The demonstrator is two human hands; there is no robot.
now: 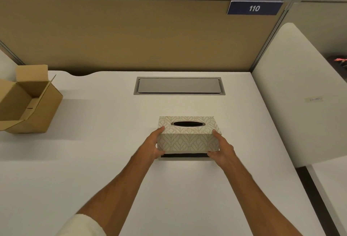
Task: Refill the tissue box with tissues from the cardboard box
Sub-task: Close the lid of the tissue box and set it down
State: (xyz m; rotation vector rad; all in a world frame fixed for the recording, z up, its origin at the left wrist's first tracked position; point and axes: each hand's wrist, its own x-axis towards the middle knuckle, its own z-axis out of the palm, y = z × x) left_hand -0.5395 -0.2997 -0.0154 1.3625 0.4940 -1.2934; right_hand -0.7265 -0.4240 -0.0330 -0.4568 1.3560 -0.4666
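A cream tissue box (188, 141) with a leaf pattern stands in the middle of the white desk (105, 160). Its oval slot on top looks dark, with no tissue showing. My left hand (154, 146) grips its left end and my right hand (221, 150) grips its right end. The near bottom edge shows a dark gap, as if the cover is raised off a dark base. An open cardboard box (28, 102) sits at the desk's left edge, flaps up; the part of its inside that I see holds nothing.
A grey cable hatch (179, 86) is set into the desk behind the tissue box. A tan partition (122, 34) with a "110" sign (254, 8) closes the back. A white side panel (293, 95) bounds the right.
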